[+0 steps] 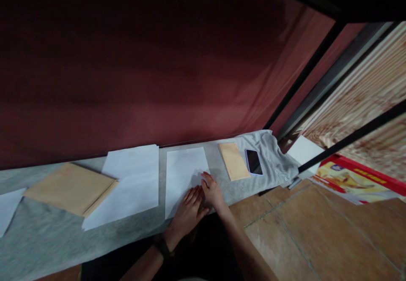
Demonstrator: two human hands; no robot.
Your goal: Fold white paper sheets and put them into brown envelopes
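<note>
A white sheet of paper (pixel 184 167) lies on the grey cloth directly in front of me. My left hand (pixel 187 211) rests flat on its near part, fingers stretched out together and a dark band on the wrist. Beside it my right hand (pixel 212 190) touches the sheet's right side, fingers slightly bent and apart, with nothing visible between them. Left of the sheet is a pile of white paper (pixel 136 184). A stack of large brown envelopes (pixel 68 188) partly covers that pile. To the right of my hands lies a small stack of narrow brown envelopes (pixel 234 160).
A phone (pixel 254 162) lies on the grey cloth (pixel 215 154) at the right, near bunched folds. More white paper (pixel 9 207) shows at the far left. A dark red panel (pixel 158 82) stands behind. A red and yellow box (pixel 355 179) sits on the tiled floor (pixel 304 222).
</note>
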